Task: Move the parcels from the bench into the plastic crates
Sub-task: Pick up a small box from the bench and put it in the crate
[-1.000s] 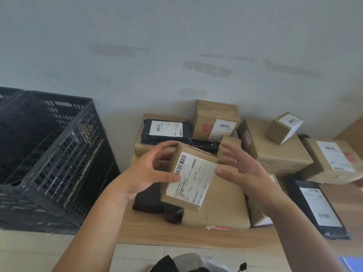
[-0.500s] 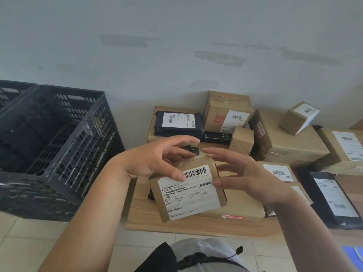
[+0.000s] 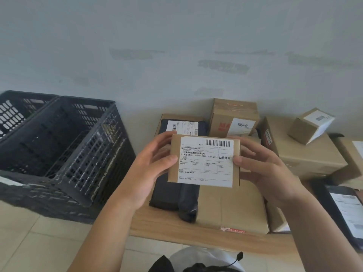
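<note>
Held up above the worktop's front left corner, the small cardboard parcel faces the camera label-first, long axis level. The left hand pinches its left edge, the right hand its right, fingers closed on it. The nearer black crate stands left, beside the left hand, seemingly empty; the farther crate shows nothing inside either.

Fingers of both hands hidden behind held parcel. Black bag under left hand partly covered. Far-left crate and black mailer right of right hand cut by frame edges. Small label print unreadable.
</note>
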Demonstrator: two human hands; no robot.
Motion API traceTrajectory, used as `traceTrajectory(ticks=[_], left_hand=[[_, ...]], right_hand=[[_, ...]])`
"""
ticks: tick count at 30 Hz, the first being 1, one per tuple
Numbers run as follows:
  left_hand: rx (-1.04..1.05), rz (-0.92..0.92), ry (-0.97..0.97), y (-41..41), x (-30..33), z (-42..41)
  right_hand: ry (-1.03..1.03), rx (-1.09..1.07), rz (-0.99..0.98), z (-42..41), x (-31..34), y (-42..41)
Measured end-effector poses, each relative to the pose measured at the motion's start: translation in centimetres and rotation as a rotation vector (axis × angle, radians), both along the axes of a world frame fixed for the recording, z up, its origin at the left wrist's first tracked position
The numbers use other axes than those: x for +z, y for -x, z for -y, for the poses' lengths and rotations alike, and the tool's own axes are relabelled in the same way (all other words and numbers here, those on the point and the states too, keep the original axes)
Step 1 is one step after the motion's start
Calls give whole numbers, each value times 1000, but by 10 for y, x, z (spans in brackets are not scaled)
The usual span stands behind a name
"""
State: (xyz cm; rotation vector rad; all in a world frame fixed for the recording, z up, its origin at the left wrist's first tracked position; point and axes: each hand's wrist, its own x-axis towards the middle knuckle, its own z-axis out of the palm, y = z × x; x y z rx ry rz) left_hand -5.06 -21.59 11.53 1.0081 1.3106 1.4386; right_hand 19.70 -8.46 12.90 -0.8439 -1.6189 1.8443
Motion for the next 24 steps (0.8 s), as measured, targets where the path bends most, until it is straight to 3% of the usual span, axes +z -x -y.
traceTrajectory(ticks=[9,24], left_hand=[[231,84,48,-66,-2,-12],[568,40,262,-164,-20,30]], right_hand=[[-19,39,-31,-12,-2,-49],[33,258,25,-17,-45,-88]])
